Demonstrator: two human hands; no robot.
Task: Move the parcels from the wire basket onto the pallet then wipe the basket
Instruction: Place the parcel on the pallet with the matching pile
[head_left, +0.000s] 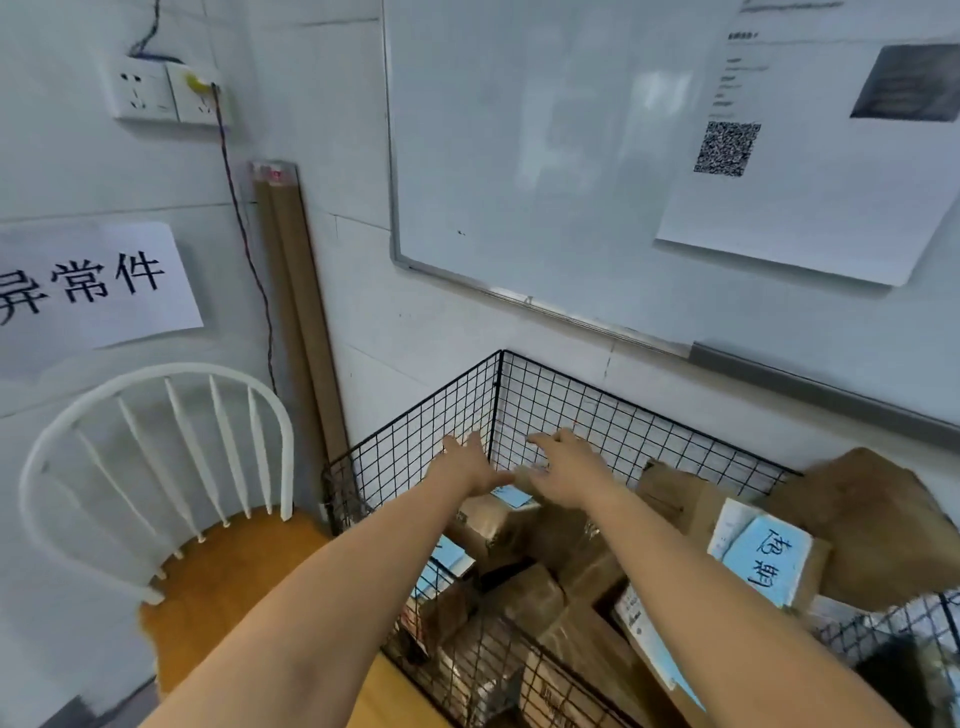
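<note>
A single wide-angle view comes from the person's head, facing forward and tilted down into a room corner. Both forearms enter at the bottom edge and run up to the centre, where the left hand (467, 465) and right hand (563, 467) sit at arm's length over the wire basket (571, 400), which fills the lower right. The wall is close: a whiteboard (519, 156) takes the upper right, a wall socket (166, 93) the upper left, a white chair (234, 561) the lower left. Straight edges bow toward the frame borders, and the parcels (519, 592) are seen from steeply above.
</note>
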